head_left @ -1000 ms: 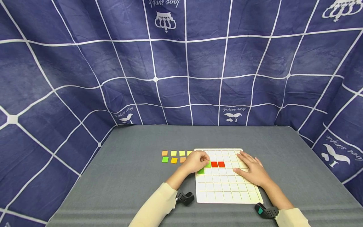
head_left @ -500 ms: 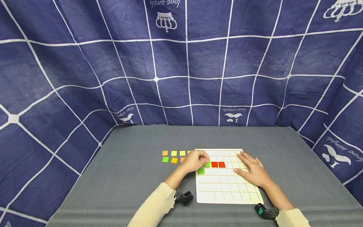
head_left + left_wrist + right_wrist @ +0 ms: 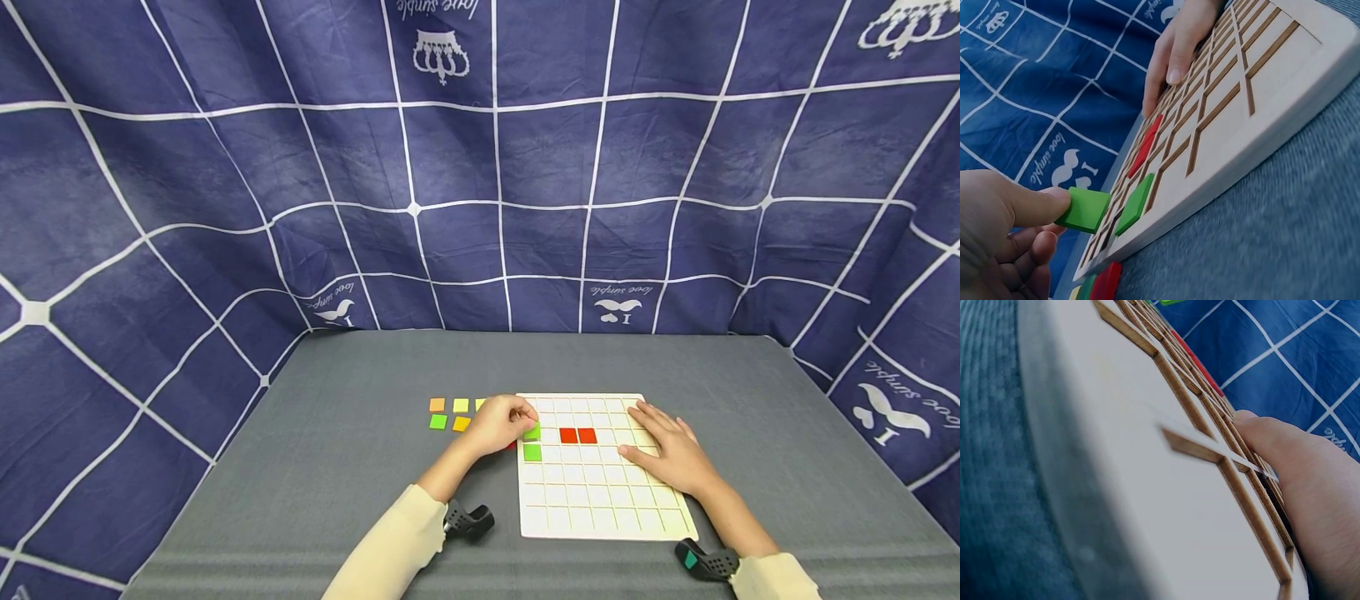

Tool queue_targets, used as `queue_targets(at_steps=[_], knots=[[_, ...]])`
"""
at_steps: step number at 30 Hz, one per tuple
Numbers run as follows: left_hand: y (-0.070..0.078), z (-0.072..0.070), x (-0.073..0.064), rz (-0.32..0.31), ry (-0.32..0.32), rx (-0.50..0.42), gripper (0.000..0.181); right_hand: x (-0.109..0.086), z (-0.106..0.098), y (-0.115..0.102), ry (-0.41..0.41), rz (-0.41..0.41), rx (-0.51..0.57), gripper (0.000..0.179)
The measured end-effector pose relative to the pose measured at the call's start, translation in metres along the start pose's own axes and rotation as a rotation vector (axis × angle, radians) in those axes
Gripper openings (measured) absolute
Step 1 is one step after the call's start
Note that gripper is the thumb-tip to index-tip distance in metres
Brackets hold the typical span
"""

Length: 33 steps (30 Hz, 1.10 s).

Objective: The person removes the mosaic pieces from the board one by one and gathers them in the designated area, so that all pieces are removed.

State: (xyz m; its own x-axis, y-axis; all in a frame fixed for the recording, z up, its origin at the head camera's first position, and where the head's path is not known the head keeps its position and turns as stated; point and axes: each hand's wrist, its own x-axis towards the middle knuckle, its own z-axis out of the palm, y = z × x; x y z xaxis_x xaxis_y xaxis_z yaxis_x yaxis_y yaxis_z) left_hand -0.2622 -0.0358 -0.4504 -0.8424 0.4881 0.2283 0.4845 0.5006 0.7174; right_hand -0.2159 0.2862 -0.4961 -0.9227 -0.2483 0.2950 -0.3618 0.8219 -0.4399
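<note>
My left hand [image 3: 498, 425] pinches a green square tile [image 3: 1085, 209] between thumb and finger, tilted over the left edge of a pale wooden grid board [image 3: 607, 521]. Just nearer to me, a second green tile [image 3: 532, 452] lies in a cell of the leftmost column. Two red tiles [image 3: 577, 436] sit side by side in cells farther right. My right hand [image 3: 670, 457] rests on the board's right side with its fingers spread; in the right wrist view its thumb [image 3: 1279, 447] lies along the grid ridges.
Left of the board, loose tiles lie in rows on the grey tabletop [image 3: 360, 467], among them an orange tile [image 3: 437, 405], a green one [image 3: 438, 422] and a yellow one [image 3: 461, 406]. The left hand partly covers a red tile [image 3: 512, 446]. Behind hangs a blue patterned cloth [image 3: 540, 242].
My left hand has moved left with the green tile, from beside the red tiles to the leftmost column. A red tile next to the board has come into sight. The right hand stays put.
</note>
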Motion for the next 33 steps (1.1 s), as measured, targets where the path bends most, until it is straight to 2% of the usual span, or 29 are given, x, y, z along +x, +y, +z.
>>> queue_targets(at_steps=[7,15,26,33], knots=[[-0.003,-0.01,-0.004,-0.01,0.011,-0.009,0.004,0.0,-0.001,-0.001,-0.003,0.006,0.003,0.073],[-0.008,-0.017,-0.009,-0.037,0.004,0.021,0.006,0.001,-0.001,0.001,-0.007,0.007,0.001,0.073],[-0.014,-0.023,-0.019,-0.01,0.034,0.033,0.006,0.0,0.0,0.0,-0.002,0.008,-0.001,0.074],[-0.018,-0.031,-0.025,-0.008,0.029,0.021,0.008,0.0,-0.001,-0.002,0.003,-0.001,0.004,0.073]])
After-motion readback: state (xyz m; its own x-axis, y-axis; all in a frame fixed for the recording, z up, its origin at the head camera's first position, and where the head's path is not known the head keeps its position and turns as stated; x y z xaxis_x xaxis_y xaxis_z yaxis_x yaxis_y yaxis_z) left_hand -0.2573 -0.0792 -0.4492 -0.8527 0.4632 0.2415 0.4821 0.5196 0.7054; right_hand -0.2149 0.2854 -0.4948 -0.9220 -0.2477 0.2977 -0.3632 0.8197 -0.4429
